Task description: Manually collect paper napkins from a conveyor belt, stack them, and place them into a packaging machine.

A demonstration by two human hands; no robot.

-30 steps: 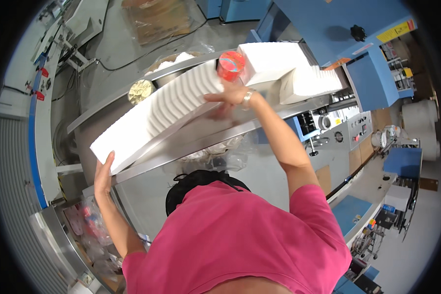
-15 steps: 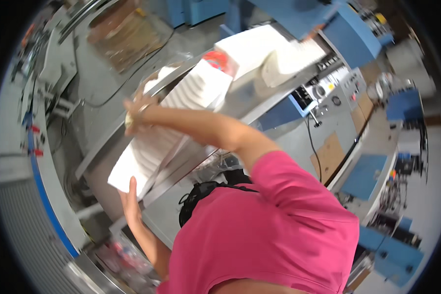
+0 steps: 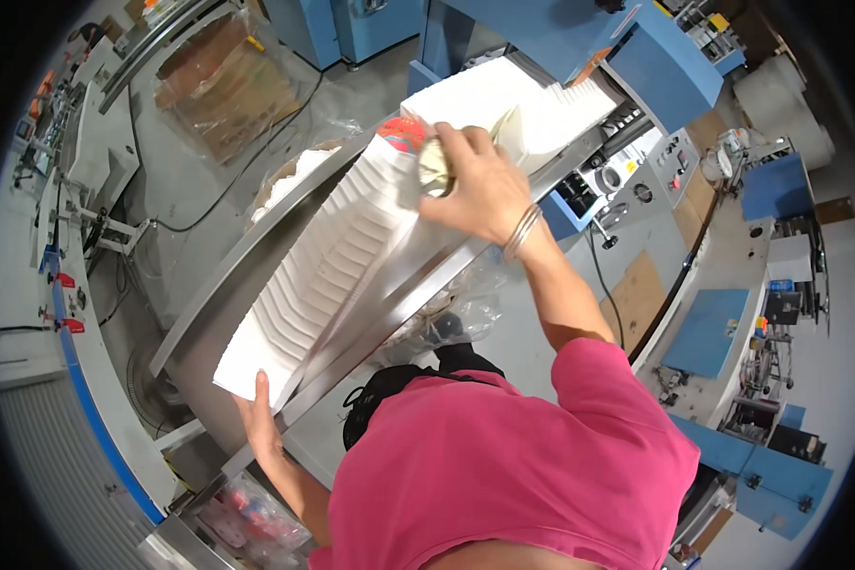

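- While the left hand (image 3: 262,427) stays low at one end, the right hand (image 3: 484,195) is up at the other, and the long white stack (image 3: 318,261) spans the space between them.
- Its long axis runs on a slant, from the left hand's thumb up and rightward toward the right hand's fingertips, along the metal trough (image 3: 198,369) it lies in.
- From where I stand, the left hand is the nearer one to the stack: its thumb lies against the lower end. Its other fingers are mostly hidden, so I can't tell whether it pinches or merely braces.
- The right hand is curled, thumb and fingers around a cream-coloured round piece (image 3: 433,167), just beside the stack's upper end.
- A red round piece (image 3: 402,133) sits just left of that grasp, by the same end; whether it touches the stack I can't make out.
- Beyond the right hand, farther from the person, lies another white stack (image 3: 475,90).
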